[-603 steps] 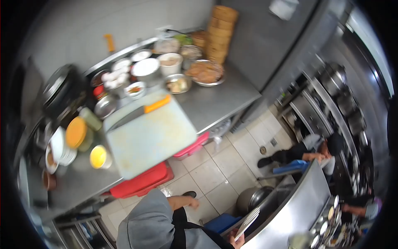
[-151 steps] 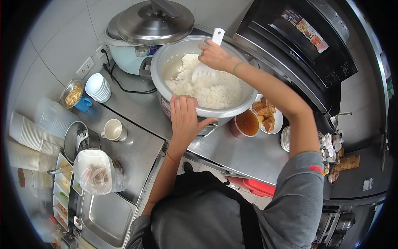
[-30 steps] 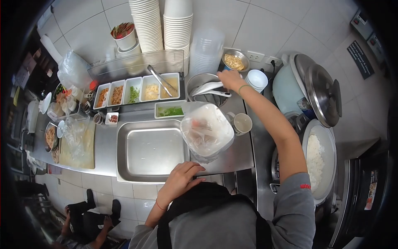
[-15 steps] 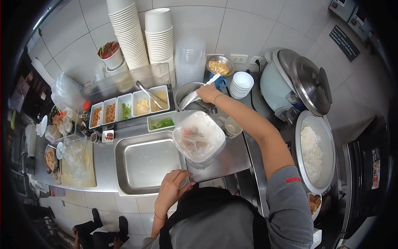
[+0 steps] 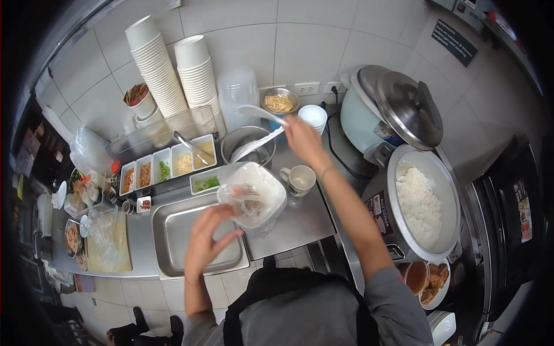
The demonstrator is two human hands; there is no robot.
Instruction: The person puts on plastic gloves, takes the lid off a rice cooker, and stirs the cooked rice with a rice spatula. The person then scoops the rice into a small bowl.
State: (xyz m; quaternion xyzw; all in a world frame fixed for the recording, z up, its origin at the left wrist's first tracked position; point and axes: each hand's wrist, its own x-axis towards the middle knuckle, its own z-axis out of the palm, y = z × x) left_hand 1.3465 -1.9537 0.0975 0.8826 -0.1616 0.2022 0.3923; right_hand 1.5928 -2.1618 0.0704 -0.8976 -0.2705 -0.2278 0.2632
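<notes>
My right hand (image 5: 304,138) is closed round a white spoon (image 5: 262,113), whose bowl points left above a metal pot (image 5: 249,151). Other white utensils rest in that pot, their handles leaning toward the hand. Raised over the steel tray (image 5: 173,269), my left hand (image 5: 209,236) has its fingers apart and holds nothing; motion blurs it a little. Just right of it stands a white container (image 5: 271,196) with a clear plastic bag in it. A mug (image 5: 300,180) is below my right hand.
Topping trays (image 5: 164,167) and tall stacks of paper bowls (image 5: 158,69) line the back. An open rice cooker (image 5: 420,207) stands at the right, near fried meat (image 5: 437,282). A lidded cooker (image 5: 360,109) is behind it. Someone's legs (image 5: 138,333) show lower left.
My right hand has lifted a white spoon out above the pot. My left hand has risen from the steel tray's front edge toward the bagged container. The view has shifted right.
</notes>
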